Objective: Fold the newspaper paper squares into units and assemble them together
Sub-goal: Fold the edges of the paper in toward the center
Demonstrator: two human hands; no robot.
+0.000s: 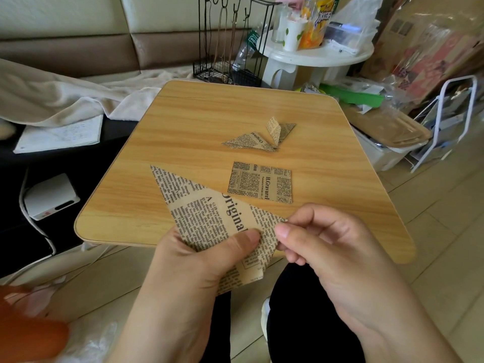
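Wood-grain table [183, 121] with rounded corners fills the middle of the head view, tiled floor below, clutter around. Left hand [199, 260] grips the lower part of one newspaper-print sheet folded into a triangle [209, 213], thumb pressed on top of the paper, fingers underneath. Right hand [330, 247] pinches the triangle's right corner, thumb and index finger curled on the tip, other fingers tucked. Triangle is held in the air over the near table edge, long point aimed up-left, lower corner hanging past the edge between the two hands. Count on the table: one flat unfolded newspaper square [260, 182] just beyond the held triangle, right of centre; two folded units [259, 138] farther back, touching or overlapping, one flat triangle and one with a flap standing up. Beyond the table: one black wire rack [227, 48], one white round side table [314, 56] loaded with cups and snack packets. Left side: beige blanket [65, 100], white box with cable [51, 196]. Right side: white wire shelf [445, 121], plastic-wrapped boxes.
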